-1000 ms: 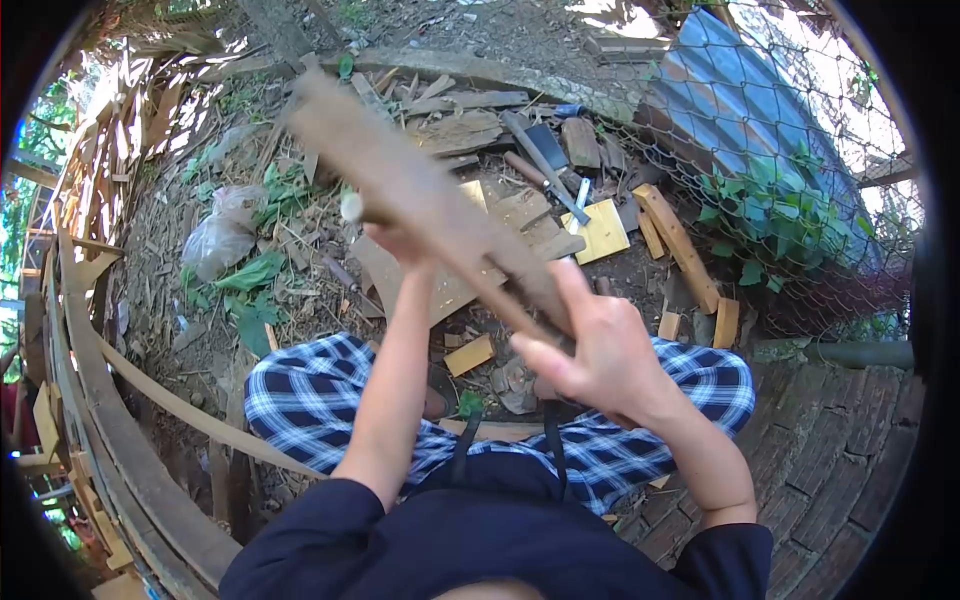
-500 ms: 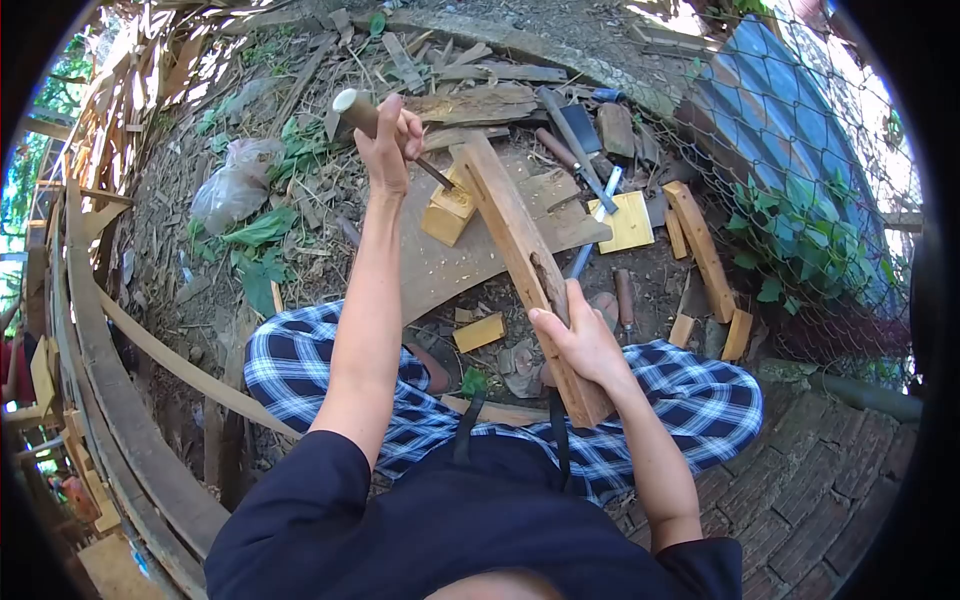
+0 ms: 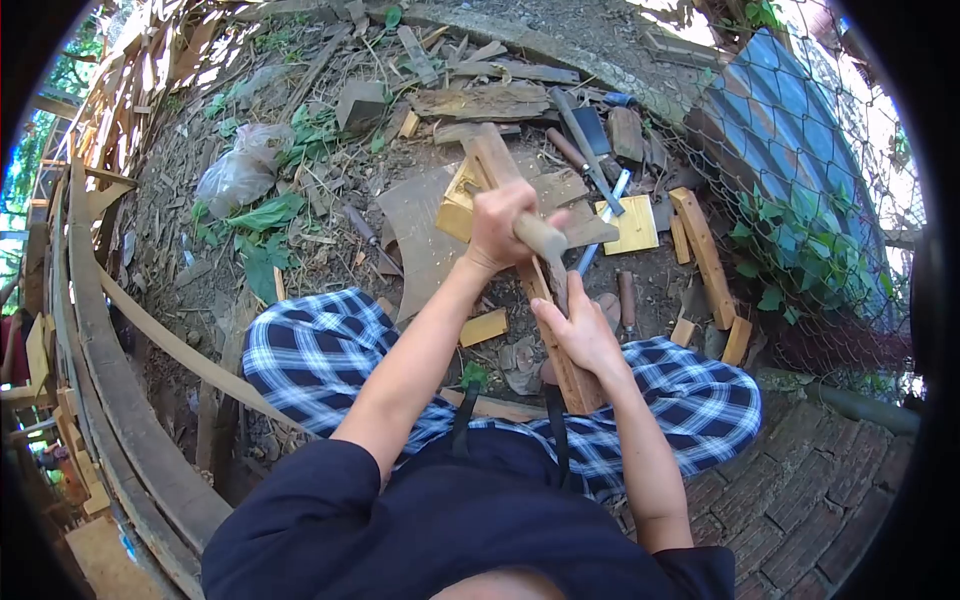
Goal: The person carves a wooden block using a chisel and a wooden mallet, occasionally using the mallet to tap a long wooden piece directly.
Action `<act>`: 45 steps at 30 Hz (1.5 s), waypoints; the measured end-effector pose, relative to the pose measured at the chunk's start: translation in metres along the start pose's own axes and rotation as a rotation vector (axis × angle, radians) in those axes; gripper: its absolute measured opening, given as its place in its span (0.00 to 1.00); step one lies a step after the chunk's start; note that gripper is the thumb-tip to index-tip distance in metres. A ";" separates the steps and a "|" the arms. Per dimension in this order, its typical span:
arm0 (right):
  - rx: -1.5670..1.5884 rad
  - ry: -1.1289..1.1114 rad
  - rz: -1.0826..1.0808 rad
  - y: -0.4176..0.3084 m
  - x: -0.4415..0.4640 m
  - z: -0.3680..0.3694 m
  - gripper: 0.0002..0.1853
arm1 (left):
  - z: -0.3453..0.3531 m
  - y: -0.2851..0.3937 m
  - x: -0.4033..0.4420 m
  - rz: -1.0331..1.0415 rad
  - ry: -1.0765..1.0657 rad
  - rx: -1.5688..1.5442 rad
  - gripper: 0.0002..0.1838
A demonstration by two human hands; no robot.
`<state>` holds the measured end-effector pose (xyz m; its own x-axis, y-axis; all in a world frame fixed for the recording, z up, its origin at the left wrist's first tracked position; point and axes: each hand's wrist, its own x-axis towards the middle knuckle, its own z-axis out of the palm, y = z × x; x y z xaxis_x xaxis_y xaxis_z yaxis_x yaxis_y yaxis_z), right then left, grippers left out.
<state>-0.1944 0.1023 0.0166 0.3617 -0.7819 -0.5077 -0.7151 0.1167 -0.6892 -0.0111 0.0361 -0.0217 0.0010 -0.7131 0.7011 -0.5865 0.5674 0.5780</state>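
My left hand [image 3: 497, 226] is wrapped round the round wooden handle [image 3: 541, 236] of a chisel-like tool, above the middle of a long wooden bar. The tool's blade is mostly hidden behind my hand. Lower down, my right hand [image 3: 584, 335] grips the long wooden bar [image 3: 494, 157], which slants from the pale block to my lap and has a rough hollow in it. Under the bar's far end sits a pale wood block [image 3: 456, 212], resting on a thin flat board [image 3: 420, 245] strewn with chips.
A hammer [image 3: 590, 150], a yellow square board [image 3: 631, 225] and a wooden handle [image 3: 627, 300] lie to the right. Further right are an angled beam [image 3: 703, 255] and a wire fence [image 3: 810, 180]. A plastic bag [image 3: 240, 175] lies left; curved planks [image 3: 120, 370] run along the left side.
The long bar swung down from a raised slant onto the block. My left hand, with the tool, moved right from beside the bar to over its middle. My right hand keeps its hold.
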 end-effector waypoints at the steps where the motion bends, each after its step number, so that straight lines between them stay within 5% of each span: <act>1: 0.021 0.003 -0.001 0.000 -0.001 0.004 0.39 | -0.006 -0.006 0.008 0.041 0.150 -0.021 0.20; 2: 0.031 0.007 -0.005 0.002 0.002 0.008 0.39 | -0.012 -0.013 0.019 0.092 0.300 -0.046 0.19; 4: 0.053 0.041 -0.019 0.011 0.005 0.015 0.38 | -0.028 -0.023 0.037 -0.290 0.568 -0.488 0.21; 6: 0.069 0.034 -0.013 0.010 0.004 0.015 0.39 | -0.064 -0.032 0.053 -0.588 0.598 -0.721 0.22; 10: 0.079 0.038 -0.048 0.009 0.005 0.018 0.39 | -0.072 -0.042 0.080 -0.568 0.778 -0.611 0.23; 21: 0.012 0.038 -0.025 0.009 0.003 0.018 0.37 | -0.039 -0.095 0.086 -0.290 0.564 -0.201 0.17; 26: 0.023 0.025 0.014 0.004 0.000 0.015 0.39 | -0.040 -0.090 0.086 -0.429 0.549 -0.348 0.18; 45: 0.000 0.029 -0.013 0.008 0.001 0.013 0.35 | -0.023 -0.074 0.098 -0.272 0.461 0.015 0.16</act>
<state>-0.1918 0.1106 0.0035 0.3534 -0.8011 -0.4830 -0.7102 0.1063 -0.6959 0.0511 -0.0662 0.0141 0.5085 -0.5766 0.6395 -0.5266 0.3793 0.7608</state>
